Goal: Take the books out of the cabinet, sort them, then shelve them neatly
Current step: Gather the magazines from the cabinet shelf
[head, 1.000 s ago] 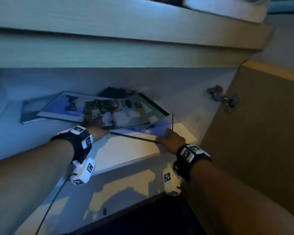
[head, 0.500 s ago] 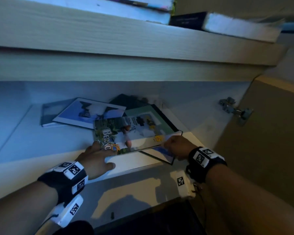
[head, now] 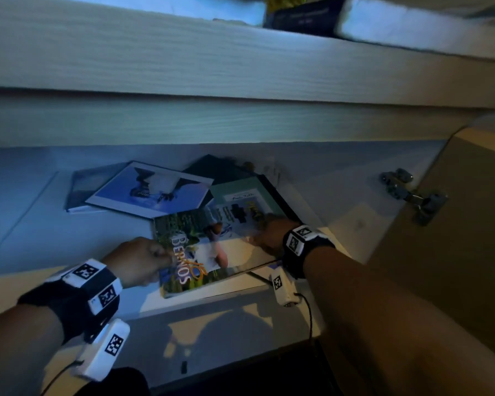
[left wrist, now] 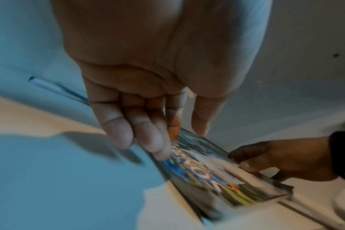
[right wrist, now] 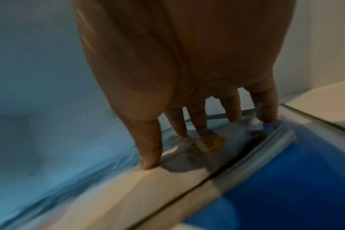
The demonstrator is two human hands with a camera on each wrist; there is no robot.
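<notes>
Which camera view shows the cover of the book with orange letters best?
The head view: the book with orange letters shows its whole cover between both hands. The left wrist view shows it slanted and blurred; the right wrist view shows only a blurred part under the fingers.

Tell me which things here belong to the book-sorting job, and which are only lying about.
Job: top book, held by left hand and right hand; green book; blue book; cabinet shelf.
Lying about: door hinge; books on upper shelf.
</notes>
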